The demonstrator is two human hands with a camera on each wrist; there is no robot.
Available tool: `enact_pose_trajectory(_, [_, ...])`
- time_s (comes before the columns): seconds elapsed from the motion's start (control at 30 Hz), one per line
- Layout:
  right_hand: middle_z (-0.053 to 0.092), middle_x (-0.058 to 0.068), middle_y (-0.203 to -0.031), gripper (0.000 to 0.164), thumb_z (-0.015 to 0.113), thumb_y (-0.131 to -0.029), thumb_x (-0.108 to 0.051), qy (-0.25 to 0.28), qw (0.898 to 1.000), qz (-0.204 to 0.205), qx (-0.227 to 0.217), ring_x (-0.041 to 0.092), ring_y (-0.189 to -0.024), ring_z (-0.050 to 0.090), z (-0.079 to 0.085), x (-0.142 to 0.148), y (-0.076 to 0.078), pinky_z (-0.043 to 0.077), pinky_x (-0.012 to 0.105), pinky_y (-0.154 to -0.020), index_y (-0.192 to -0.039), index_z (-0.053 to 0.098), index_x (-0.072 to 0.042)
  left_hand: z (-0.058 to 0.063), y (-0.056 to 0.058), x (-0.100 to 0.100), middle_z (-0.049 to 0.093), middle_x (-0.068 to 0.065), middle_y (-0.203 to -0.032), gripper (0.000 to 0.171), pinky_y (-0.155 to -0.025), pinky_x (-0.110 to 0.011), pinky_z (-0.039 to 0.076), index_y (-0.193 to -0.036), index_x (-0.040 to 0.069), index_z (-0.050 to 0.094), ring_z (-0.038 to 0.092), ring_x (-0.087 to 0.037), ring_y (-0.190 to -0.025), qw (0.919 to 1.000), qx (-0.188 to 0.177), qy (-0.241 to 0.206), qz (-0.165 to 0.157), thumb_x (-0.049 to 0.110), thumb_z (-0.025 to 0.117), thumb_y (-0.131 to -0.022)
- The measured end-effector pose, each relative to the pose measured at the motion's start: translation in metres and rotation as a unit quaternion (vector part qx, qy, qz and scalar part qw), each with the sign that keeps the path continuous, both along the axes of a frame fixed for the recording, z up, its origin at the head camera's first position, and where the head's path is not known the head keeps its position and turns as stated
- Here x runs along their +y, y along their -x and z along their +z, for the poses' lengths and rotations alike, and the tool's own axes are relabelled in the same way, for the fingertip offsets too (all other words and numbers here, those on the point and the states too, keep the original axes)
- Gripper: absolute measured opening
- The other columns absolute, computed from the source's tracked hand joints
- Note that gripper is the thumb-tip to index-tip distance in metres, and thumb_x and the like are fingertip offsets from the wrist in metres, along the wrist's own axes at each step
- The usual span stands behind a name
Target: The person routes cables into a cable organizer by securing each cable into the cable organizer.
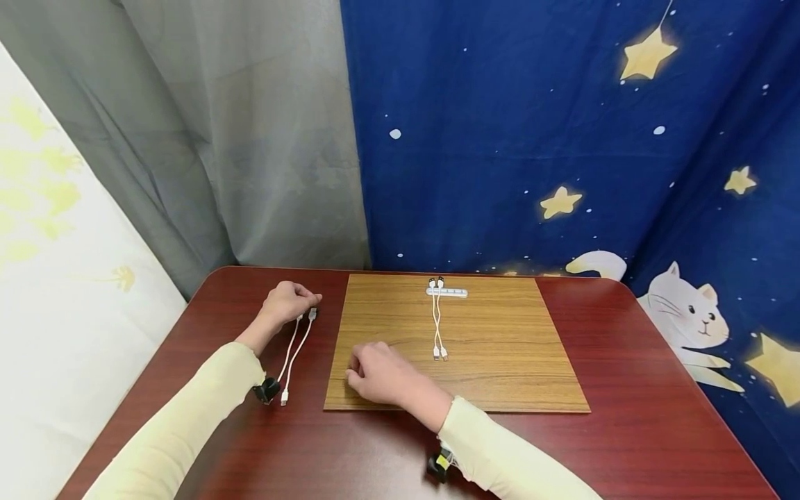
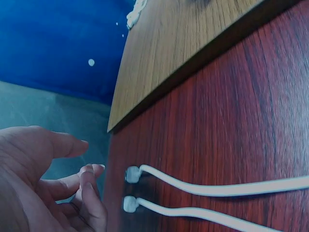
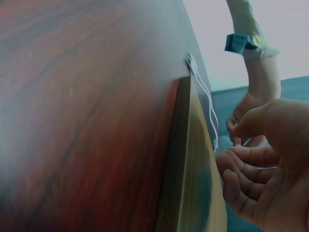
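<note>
Two white USB cables [image 1: 302, 342] lie side by side on the table left of the board. My left hand [image 1: 289, 302] is just above their far ends. In the left wrist view its thumb and loosely bent fingers [image 2: 91, 193] are apart with nothing between them, beside the white plugs [image 2: 132, 174]. Over the board's near left part hovers my right hand [image 1: 382, 375], its fingers loosely curled and holding nothing. Two more white cables [image 1: 437, 326] cross on the board, their far ends at a small white slotted strip [image 1: 456, 294].
A wood-grain board [image 1: 512, 354] lies on the dark red table [image 1: 631, 361], its edge raised a little. Behind the table hang a grey curtain [image 1: 287, 139] and a blue starry curtain [image 1: 475, 173]. At the left is a white patterned cloth [image 1: 56, 312].
</note>
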State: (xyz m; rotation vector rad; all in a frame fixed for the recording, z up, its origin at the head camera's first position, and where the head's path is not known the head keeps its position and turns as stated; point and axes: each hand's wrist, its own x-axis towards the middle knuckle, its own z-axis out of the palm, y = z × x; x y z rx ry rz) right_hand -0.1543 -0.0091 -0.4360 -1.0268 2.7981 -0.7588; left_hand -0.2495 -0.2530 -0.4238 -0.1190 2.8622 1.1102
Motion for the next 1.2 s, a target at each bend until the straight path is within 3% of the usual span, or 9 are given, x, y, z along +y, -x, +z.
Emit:
enact_pose_trajectory(0.3, [0.051, -0.010, -0.066, 0.026, 0.070, -0.093, -0.024, -0.015, 1.000, 0.013, 0.004, 0.007, -0.060, 0.050, -0.003, -0.023, -0.007, 0.040, 0.022, -0.054, -0.072, 0.055, -0.021, -0.005, 0.005, -0.011, 0.058, -0.004, -0.066, 0.035, -0.054, -0.033, 0.040, -0.091, -0.001, 0.076, 0.050, -0.019, -0.059, 0.9996, -0.027, 0.003, 0.003, 0.034, 0.069, -0.097])
enact_pose_trajectory(0.9, [0.048, -0.012, -0.065, 0.027, 0.073, -0.092, -0.029, -0.047, 0.997, 0.048, 0.032, 0.005, -0.062, 0.049, -0.007, -0.051, -0.015, 0.040, 0.020, -0.056, -0.074, 0.055, -0.020, -0.006, 0.008, -0.014, 0.064, -0.006, -0.075, 0.035, -0.056, -0.033, 0.042, -0.093, 0.001, 0.078, 0.053, -0.021, -0.064, 0.9994, -0.031, 0.017, -0.001, 0.034, 0.069, -0.096])
enact_pose_trajectory(1.2, [0.048, -0.010, -0.066, 0.032, 0.074, -0.091, -0.035, -0.060, 0.998, 0.013, 0.034, 0.007, -0.060, 0.049, -0.011, -0.067, -0.022, 0.041, 0.023, -0.055, -0.072, 0.053, -0.020, -0.008, 0.010, -0.017, 0.065, -0.008, -0.071, 0.035, -0.053, -0.032, 0.040, -0.077, 0.005, 0.076, 0.051, -0.020, -0.059, 0.9987, -0.037, 0.034, -0.003, 0.036, 0.071, -0.095])
